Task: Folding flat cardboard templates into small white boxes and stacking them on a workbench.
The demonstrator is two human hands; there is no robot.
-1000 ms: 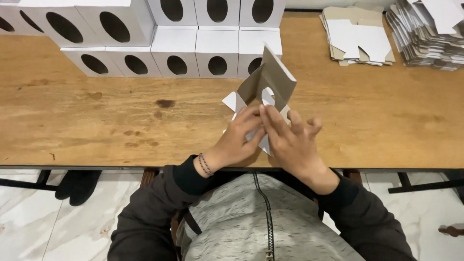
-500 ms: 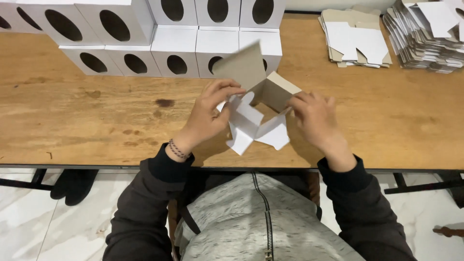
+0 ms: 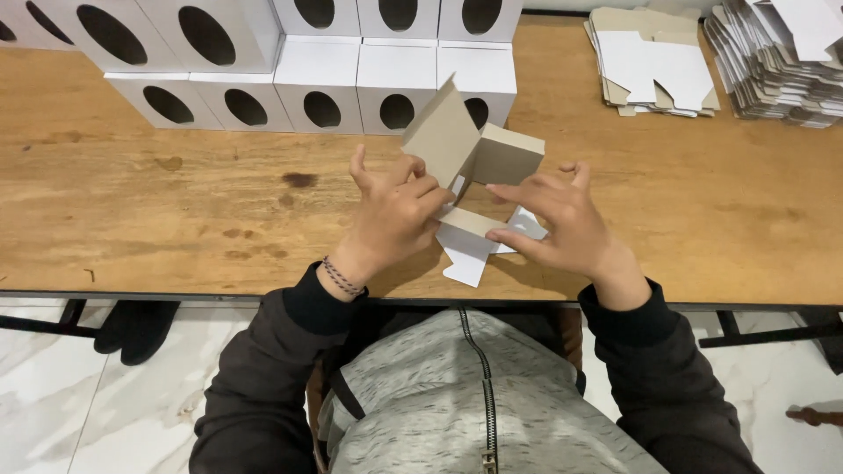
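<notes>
The left hand (image 3: 393, 215) curls around the left side of a half-folded cardboard box (image 3: 474, 175), fingers bent and gripping its panels, thumb raised. The right hand (image 3: 562, 219) has its fingers mostly extended, fingertips (image 3: 496, 235) pinching the lower white flap and touching the brown panel. The box sits above the wooden table (image 3: 176, 211) near its front edge, brown inside, white outside, with flaps splayed open. Compared with half a second ago, the hands have drawn closer together and the panels stand more upright. Finished white boxes (image 3: 351, 88) with oval holes line the table behind.
</notes>
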